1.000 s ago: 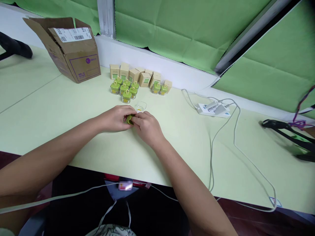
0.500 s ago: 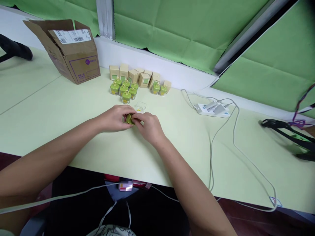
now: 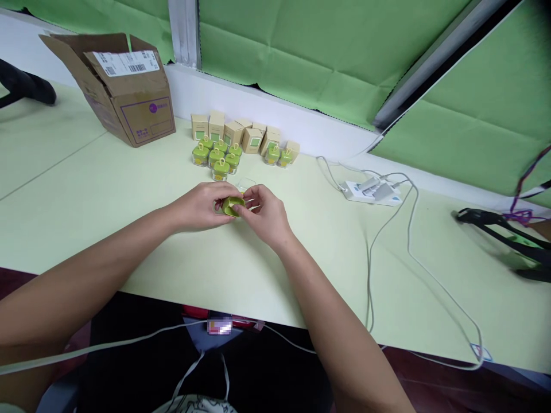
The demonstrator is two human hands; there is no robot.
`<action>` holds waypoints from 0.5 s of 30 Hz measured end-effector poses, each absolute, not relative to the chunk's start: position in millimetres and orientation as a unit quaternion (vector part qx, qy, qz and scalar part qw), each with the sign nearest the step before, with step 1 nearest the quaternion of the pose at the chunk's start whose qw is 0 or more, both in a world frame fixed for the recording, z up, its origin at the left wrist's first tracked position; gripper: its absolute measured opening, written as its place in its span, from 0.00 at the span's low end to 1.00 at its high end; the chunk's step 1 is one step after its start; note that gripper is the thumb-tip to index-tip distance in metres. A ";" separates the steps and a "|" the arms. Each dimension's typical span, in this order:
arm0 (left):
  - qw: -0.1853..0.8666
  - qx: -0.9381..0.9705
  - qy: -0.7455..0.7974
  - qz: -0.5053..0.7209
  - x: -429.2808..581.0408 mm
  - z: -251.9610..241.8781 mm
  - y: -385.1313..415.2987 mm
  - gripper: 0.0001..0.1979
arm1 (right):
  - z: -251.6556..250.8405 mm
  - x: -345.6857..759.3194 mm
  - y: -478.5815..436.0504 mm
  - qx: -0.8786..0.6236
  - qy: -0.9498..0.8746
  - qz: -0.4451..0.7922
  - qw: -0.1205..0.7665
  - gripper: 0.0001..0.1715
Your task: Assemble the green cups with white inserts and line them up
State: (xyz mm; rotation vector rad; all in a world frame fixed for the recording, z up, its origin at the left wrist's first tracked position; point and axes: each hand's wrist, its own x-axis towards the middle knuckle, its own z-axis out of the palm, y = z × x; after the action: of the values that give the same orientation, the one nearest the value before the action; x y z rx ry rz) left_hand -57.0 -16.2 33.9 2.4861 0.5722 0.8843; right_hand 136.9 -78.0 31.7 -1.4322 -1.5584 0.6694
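A green lid (image 3: pixel 233 207) is held between my two hands over the table, its hollow underside tilted into sight. My left hand (image 3: pixel 202 205) wraps round its left side. The thumb and fingers of my right hand (image 3: pixel 266 217) close on its right edge, the thumb pressed against it. Just beyond my fingers a clear jar (image 3: pixel 247 184) without a lid stands on the table, partly hidden by my right hand. Past it, several clear jars with green looped lids (image 3: pixel 221 170) sit in a cluster, and two more such jars (image 3: pixel 272 155) stand to their right.
Several small tan boxes (image 3: pixel 252 140) line the wall behind the jars. At the left stands an open cardboard box (image 3: pixel 144 117). A white power strip (image 3: pixel 372 193) with plugs lies to the right, its cables (image 3: pixel 411 241) crossing the table. A black stand (image 3: pixel 508 235) is at the far right.
The lid has turned in my hands, so more of its hollow underside shows. My right hand has shifted slightly up and right, its fingers now reaching behind the lid.
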 end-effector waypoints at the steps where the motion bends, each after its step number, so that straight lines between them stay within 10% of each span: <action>1: 0.217 0.899 0.204 0.321 -56.9 33.7 -16.3 0.16 | 30.9 137.1 -77.1 -0.577 -0.612 0.304 0.446 0.16; 15: 0.202 0.905 0.169 0.334 -55.5 31.1 -24.1 0.15 | 22.4 137.5 -73.9 -0.571 -0.570 0.409 0.426 0.09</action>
State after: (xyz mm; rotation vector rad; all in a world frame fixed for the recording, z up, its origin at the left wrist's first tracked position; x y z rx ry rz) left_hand -55.5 -24.1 31.1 2.5271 0.4706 0.9319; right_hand 137.5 -73.9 22.4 -1.4278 -1.4243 1.0225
